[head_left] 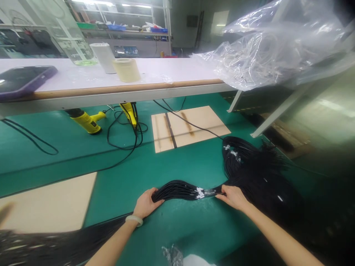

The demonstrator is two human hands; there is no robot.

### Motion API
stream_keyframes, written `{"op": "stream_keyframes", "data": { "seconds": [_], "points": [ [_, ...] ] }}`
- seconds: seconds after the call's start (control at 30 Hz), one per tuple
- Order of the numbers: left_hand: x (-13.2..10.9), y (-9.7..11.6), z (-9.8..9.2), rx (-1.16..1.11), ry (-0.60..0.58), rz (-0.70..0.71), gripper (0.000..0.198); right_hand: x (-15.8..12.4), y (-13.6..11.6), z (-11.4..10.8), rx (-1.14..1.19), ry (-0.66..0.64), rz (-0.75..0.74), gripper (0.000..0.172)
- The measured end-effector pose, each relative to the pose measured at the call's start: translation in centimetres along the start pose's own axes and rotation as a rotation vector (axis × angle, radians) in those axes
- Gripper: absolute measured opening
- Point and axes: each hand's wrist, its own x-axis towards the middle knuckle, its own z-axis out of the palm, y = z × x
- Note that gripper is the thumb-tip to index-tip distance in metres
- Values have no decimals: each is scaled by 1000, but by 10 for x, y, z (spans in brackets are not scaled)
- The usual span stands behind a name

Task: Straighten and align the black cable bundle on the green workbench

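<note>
A thick bundle of black cables (177, 190) stretches across the green work surface. My left hand (146, 203) is wrapped round it at the left, with a pale bangle on the wrist. At the bundle's right part, just past some white tags (199, 193) and a clear wrapping, my right hand (233, 195) grips it between thumb and fingers. Beyond my left hand the cables run down to the lower left, where they look blurred. A large dark pile of cables (249, 166) lies behind and to the right of my right hand.
Wooden boards (191, 125) (50, 203) lie on the green surface (124, 195). Yellow heat guns (88, 122) with black cords are under a white shelf (166, 70). The shelf holds tape rolls (127, 70), a phone (24, 79) and a clear plastic bag (255, 62).
</note>
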Motion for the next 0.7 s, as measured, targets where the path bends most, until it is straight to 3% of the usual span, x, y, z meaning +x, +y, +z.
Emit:
{"op": "stream_keyframes", "data": {
  "seconds": [0.7],
  "points": [
    [0,-3,4,10,19,14,43,2,-1,1,31,-4,6,30]
  ]
}}
